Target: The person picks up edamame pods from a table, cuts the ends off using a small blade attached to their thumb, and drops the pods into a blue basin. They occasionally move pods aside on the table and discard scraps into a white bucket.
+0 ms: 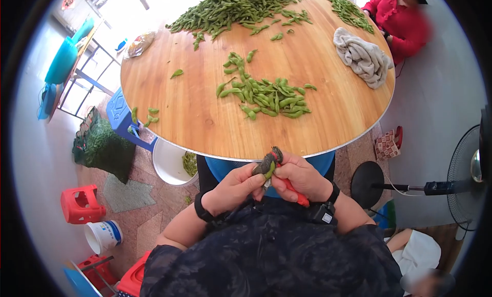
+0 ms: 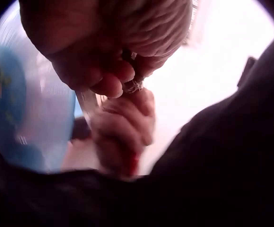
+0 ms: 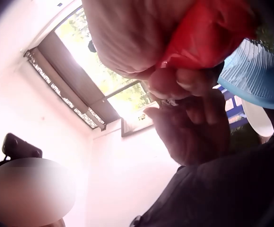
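In the head view both hands meet in front of the chest, just below the table's near edge. The left hand [image 1: 233,190] pinches a green pod [image 1: 269,170] between thumb and fingers, with something dark covering a fingertip. Curled round a red-handled tool [image 1: 299,195] is the right hand [image 1: 303,178], its fingertips close against the pod. In the right wrist view the red handle [image 3: 203,38] lies in the palm; the tool's working end is hidden. On the wooden table [image 1: 179,112] lie a small pile of pods [image 1: 274,98] and a larger heap [image 1: 230,10].
A crumpled cloth [image 1: 363,58] and a plastic bag [image 1: 139,45] lie on the table. Below its left side stand a white bucket [image 1: 166,166] and a blue stool [image 1: 120,117]. A black fan [image 1: 464,181] stands at right; a person in red [image 1: 405,30] is at the far right.
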`<state>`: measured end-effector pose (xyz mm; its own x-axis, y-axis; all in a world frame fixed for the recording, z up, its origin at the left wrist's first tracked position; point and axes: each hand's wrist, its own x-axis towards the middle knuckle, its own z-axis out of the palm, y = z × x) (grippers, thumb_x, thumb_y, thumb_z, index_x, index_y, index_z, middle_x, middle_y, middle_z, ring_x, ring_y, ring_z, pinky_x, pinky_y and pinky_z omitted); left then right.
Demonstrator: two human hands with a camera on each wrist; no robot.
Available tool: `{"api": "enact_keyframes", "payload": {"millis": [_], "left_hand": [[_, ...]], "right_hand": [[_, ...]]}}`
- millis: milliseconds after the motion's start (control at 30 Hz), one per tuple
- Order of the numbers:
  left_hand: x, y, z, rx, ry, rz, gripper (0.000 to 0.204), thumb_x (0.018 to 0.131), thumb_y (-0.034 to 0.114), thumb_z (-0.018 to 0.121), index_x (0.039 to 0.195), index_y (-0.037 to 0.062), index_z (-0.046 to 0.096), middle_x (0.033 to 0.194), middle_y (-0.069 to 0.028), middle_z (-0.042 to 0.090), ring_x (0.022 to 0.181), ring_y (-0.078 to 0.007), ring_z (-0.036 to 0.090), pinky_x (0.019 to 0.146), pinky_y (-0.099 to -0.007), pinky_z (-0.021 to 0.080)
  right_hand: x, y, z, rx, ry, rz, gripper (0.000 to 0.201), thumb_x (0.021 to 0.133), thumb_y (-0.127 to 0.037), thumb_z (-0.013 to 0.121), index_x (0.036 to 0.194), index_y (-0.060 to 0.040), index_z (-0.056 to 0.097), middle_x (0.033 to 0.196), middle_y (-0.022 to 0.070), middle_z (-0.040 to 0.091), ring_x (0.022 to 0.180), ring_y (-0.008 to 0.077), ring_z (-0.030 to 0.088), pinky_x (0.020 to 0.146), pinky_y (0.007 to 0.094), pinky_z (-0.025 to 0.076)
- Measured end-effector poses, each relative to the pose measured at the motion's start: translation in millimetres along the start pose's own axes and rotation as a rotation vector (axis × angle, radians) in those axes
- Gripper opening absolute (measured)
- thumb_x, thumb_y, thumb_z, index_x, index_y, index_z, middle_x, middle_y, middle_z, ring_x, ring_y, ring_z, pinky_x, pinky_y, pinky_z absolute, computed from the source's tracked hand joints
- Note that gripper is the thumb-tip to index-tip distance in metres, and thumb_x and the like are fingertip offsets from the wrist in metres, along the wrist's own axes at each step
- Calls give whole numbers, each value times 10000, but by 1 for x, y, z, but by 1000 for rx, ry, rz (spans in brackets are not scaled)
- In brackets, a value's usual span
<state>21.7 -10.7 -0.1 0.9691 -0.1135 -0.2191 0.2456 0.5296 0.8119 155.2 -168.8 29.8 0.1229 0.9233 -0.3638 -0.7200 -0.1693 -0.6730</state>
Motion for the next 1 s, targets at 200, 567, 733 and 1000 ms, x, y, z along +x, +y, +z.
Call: {"api": "enact_keyframes", "payload": {"millis": [200, 567, 733, 1000], "left_hand": [[0, 17, 7, 926, 98, 298, 135, 890, 140, 641, 867, 30, 567, 697, -37, 509, 620, -117, 503, 561, -289, 408], [-2, 9, -4, 94, -75, -85, 257, 983, 288, 533, 948, 38, 576, 758, 16, 532, 660, -90, 488, 621, -255, 420], [3, -2, 3, -313, -115, -107, 316, 960, 340, 562, 981, 25, 576, 677, 24, 479, 623, -100, 465, 610, -245, 379], [-7, 18, -1, 898, 85, 239, 261, 886, 238, 674, 833, 18, 543, 606, -14, 430, 546, -99, 376, 482, -292, 333]], "right_hand": [[0, 4, 5, -240, 101, -73, 136, 938, -91, 377, 1009, -55, 487, 662, 21, 540, 393, 80, 464, 355, 208, 372], [-6, -2, 6, -297, -63, -94, 152, 927, -67, 370, 1026, -42, 482, 658, 26, 532, 414, 81, 483, 380, 202, 387], [-4, 3, 0, 197, -135, 30, 110, 952, -89, 421, 1007, -54, 509, 660, 24, 548, 401, 75, 475, 371, 182, 396], [-10, 0, 0, -1182, 253, -523, 139, 891, -126, 558, 923, -10, 489, 670, 148, 551, 599, 310, 594, 511, 361, 470]]}}
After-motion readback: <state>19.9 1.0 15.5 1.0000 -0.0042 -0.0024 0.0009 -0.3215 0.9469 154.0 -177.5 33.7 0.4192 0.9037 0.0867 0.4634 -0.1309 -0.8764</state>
